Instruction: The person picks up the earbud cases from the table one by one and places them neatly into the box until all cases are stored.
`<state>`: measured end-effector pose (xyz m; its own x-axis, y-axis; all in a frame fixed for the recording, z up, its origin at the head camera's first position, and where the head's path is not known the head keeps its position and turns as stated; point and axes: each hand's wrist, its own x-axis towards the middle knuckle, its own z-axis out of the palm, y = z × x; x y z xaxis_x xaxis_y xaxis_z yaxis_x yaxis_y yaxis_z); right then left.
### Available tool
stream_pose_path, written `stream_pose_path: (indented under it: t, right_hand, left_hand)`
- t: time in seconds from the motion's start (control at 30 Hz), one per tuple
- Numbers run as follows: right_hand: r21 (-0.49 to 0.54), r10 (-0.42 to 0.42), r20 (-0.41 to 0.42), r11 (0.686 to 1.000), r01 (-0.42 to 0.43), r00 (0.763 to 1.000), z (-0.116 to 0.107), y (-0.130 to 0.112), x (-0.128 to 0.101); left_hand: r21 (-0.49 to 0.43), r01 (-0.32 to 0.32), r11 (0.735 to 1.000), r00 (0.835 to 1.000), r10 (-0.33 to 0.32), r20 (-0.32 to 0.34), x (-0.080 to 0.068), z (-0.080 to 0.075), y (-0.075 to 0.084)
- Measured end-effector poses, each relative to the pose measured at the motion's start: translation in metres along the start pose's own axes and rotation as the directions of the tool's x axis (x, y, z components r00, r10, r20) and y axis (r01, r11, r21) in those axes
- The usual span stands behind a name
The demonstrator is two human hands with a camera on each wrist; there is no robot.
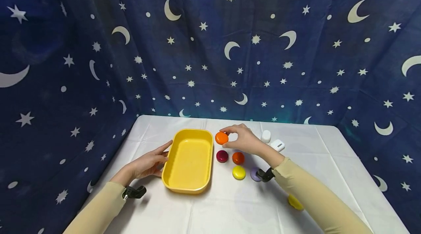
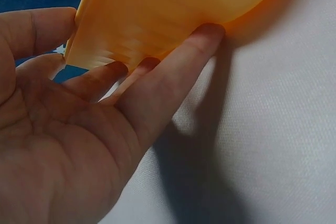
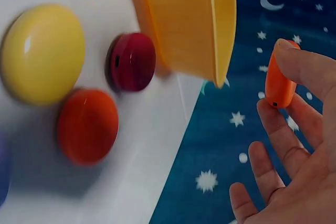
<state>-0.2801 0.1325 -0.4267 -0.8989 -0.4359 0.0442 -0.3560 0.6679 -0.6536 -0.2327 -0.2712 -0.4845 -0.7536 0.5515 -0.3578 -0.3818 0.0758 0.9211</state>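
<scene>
My right hand (image 1: pixel 244 139) pinches a glossy orange disc (image 1: pixel 222 138) between thumb and fingers, raised beside the right rim of a yellow tray (image 1: pixel 163 179). A small dark slot shows in the disc's edge in the right wrist view. At the tray's left side, my left hand (image 1: pixel 148 162) rests its spread, fairly straight fingers against the outer wall. Below the right hand lie a dark red disc (image 1: pixel 222 156), a red-orange disc (image 1: pixel 238 158) and a yellow disc (image 1: pixel 238 172). The inside of the tray shows only its bare yellow floor.
A purple disc (image 1: pixel 254 174) is partly hidden behind the black right wrist strap. Under the right sleeve, a yellow object (image 1: pixel 295 202) shows in part. Behind the right hand are a white rounded piece (image 1: pixel 265 136) and a white device (image 1: pixel 277 145) with a dark window. A starry curtain encloses the table.
</scene>
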Motion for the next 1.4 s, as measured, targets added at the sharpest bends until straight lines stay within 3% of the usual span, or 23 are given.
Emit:
stream_pose_path:
  t: [0.23,0.37,0.7,1.03,1.4]
  right_hand:
    - [-0.019,-0.038,0.101,0.999,0.040,0.994,0.030,-0.020,0.022]
    - [-0.083,-0.104,0.167,0.989,0.119,0.981,0.045,-0.030,0.032]
    - [-0.321,-0.213,0.263,0.900,0.294,0.941,0.077,-0.050,0.049]
    - [-0.385,-0.198,0.305,0.869,0.310,0.932,0.088,-0.055,0.050]
    - [-0.363,-0.182,0.221,0.896,0.254,0.958,0.070,-0.045,0.037]
  left_hand:
    - [-0.023,0.004,1.000,1.000,-0.004,0.001,-0.004,-0.002,-0.003]
    - [-0.034,0.004,0.999,1.000,-0.003,0.007,-0.004,-0.002,-0.004]
    - [-0.032,0.008,0.999,1.000,-0.007,0.012,-0.002,-0.003,-0.003]
    - [-0.009,0.010,1.000,1.000,-0.010,0.015,0.002,0.000,0.000]
    - [0.011,0.008,1.000,1.000,-0.008,-0.031,0.003,0.003,-0.003]
